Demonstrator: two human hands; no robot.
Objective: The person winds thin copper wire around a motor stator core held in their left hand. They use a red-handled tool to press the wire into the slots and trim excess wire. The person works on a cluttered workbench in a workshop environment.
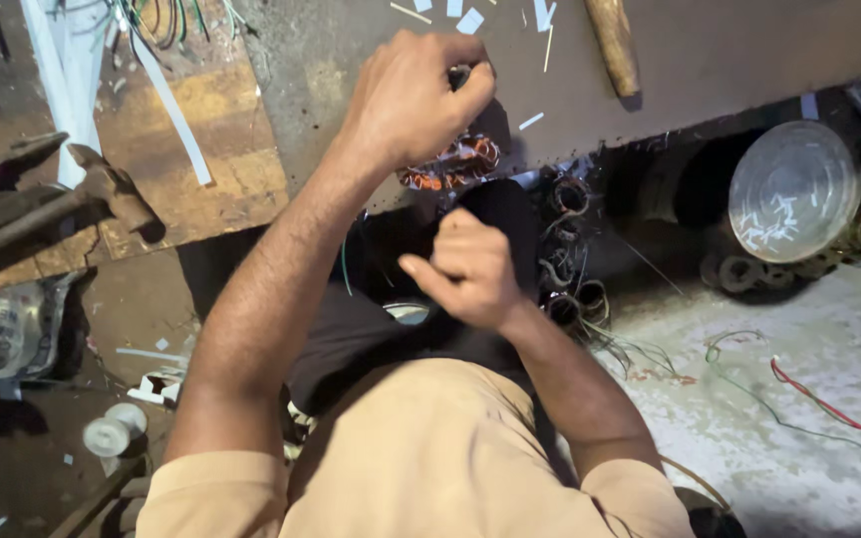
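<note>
— Starting with the biggest things, what's around you?

— I'm bent over a grey workbench (729, 60), its edge running across in front of me. Left of it is a worn wooden board (221, 149) with white strips and loose wires, and a hammer (72, 204) lies beside that. Under the bench, on the right, there's a round clear lid (792, 189) and a heap of old wire coils (570, 249). A wooden handle (613, 45) rests on the bench top, and a small white roll of tape (112, 430) sits on the floor by my left elbow.

— And your hands?

— My left hand (416, 95) is curled tight round a small dark tool (459, 75), only its tip showing between my fingers. It's right above the copper winding (455, 162), which sits at the bench edge just beneath that fist. My right hand (470, 269) is lower, near my lap, fingers folded in and thumb sticking out. I can't tell whether it's pinching a strand; nothing shows in it.

— What could go wrong?

— To my mind, the winding sits right at the edge, so a hard push from the tool could tip it off into the scrap below. A slip could also scrape the copper's coating, or jab my right hand, since it's close underneath. The light is poor too, which makes a fine strand easy to miss.
</note>
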